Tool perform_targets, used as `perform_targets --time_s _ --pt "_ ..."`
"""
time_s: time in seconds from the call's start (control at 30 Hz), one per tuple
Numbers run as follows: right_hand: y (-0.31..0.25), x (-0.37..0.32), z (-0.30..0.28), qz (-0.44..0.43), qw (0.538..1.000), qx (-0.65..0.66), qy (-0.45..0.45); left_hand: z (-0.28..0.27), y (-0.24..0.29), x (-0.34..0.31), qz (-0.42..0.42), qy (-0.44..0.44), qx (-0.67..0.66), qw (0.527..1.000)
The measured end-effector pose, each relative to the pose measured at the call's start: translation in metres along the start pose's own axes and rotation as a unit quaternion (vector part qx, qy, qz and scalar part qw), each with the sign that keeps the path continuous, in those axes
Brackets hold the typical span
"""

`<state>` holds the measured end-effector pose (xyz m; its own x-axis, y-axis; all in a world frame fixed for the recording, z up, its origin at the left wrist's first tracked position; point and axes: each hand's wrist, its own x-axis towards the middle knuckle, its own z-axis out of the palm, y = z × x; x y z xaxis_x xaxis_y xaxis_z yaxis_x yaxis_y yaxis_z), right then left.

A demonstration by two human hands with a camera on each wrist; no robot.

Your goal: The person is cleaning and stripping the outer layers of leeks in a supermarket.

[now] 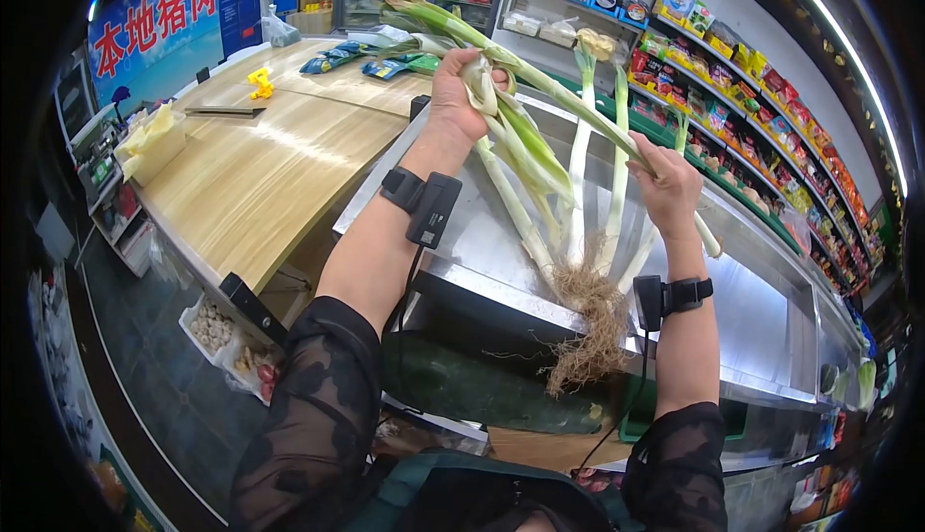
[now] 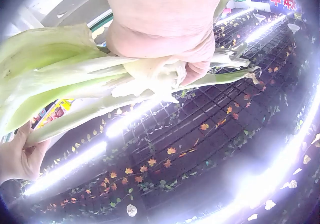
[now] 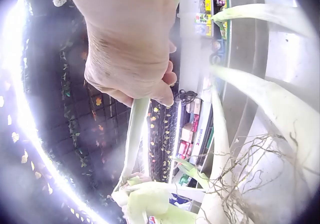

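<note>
**A:** Sleeves (image 1: 308, 416) low, scallion bunch (image 1: 525, 151) held up over the steel counter (image 1: 453, 243). Tips?

**B:** Your left hand (image 1: 461, 98) is clamped round the bunch and your right hand (image 1: 672, 185) is curled on one stalk (image 1: 617, 145). I'd ease it off slowly, the roots (image 1: 593, 330) look tangled.

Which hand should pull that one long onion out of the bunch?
The right hand, most likely. It grips one stalk slanting apart from the rest, while the left hand holds the bunch up by its leaves.

Pale green-white leeks (image 1: 578, 156) with tan roots, silvery counter (image 1: 761, 310), perhaps black-patterned sleeves (image 1: 318, 407)
</note>
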<state>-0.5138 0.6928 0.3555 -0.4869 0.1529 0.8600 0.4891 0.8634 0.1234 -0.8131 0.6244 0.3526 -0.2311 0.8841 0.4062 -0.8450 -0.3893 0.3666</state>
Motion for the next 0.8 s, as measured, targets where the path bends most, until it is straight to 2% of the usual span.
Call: perform_targets --time_s 0.17,0.3,0.37,0.57,0.63,0.67,0.73,0.77,0.8 --pt "0.001 0.0 -0.001 -0.003 1.0 -0.008 -0.008 -0.004 0.0 0.002 0.0 0.024 0.012 1.0" --pt "0.002 -0.001 -0.001 0.034 0.999 0.01 -0.016 -0.003 -0.001 0.003 -0.012 0.041 0.01 0.999" --pt "0.004 -0.001 0.0 0.05 0.998 0.027 -0.019 0.002 -0.003 0.003 0.036 0.111 0.05 0.992" --pt "0.008 -0.003 0.007 0.076 0.986 0.133 -0.063 0.002 -0.01 0.005 0.112 0.13 0.1 0.98" --pt "0.011 -0.005 0.008 0.155 0.956 0.208 -0.136 0.007 -0.012 0.001 0.108 0.127 0.085 0.982" --pt "0.012 -0.005 0.008 0.155 0.956 0.208 -0.136 0.01 -0.012 -0.001 0.105 0.123 0.069 0.984" --pt "0.011 -0.003 0.006 0.246 0.854 0.391 -0.24 0.01 -0.012 -0.002 0.109 0.115 0.081 0.984" --pt "0.011 -0.003 0.004 0.246 0.854 0.391 -0.24 0.01 -0.011 -0.002 0.113 0.108 0.093 0.983" --pt "0.008 -0.001 0.0 0.263 0.828 0.417 -0.268 0.012 -0.012 -0.004 0.112 0.108 0.093 0.983"
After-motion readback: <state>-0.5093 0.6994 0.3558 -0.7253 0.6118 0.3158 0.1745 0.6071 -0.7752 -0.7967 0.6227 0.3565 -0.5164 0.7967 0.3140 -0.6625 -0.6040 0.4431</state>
